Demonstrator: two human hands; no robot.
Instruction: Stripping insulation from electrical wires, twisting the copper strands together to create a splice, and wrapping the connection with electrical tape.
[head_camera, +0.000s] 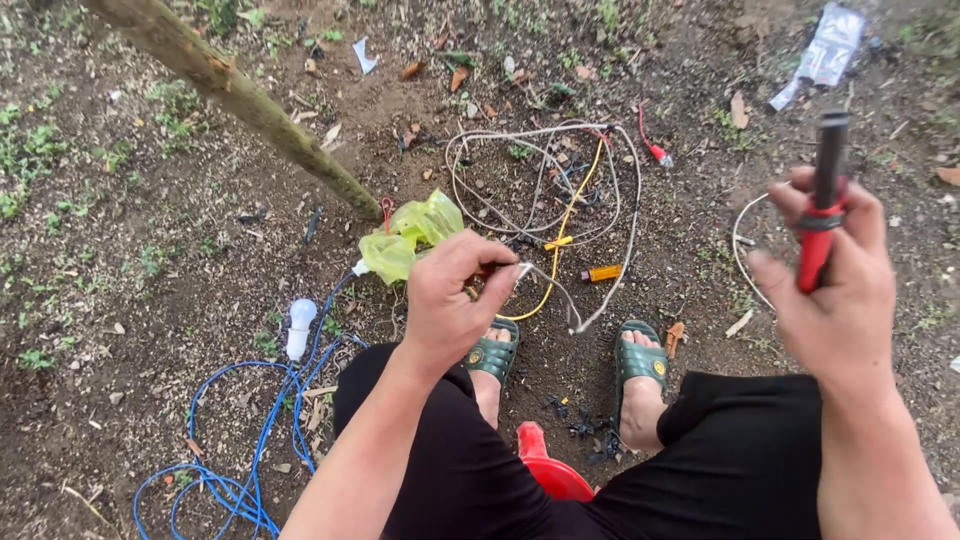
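Behind left hand (450, 295), wire end (520, 268) hidden

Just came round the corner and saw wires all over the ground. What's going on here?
A person sits over bare dirt in green sandals. The left hand pinches the end of a grey wire that trails to a loose tangle of wires on the ground. The right hand holds a red and black tool upright. A blue cable with a white bulb lies on the left.
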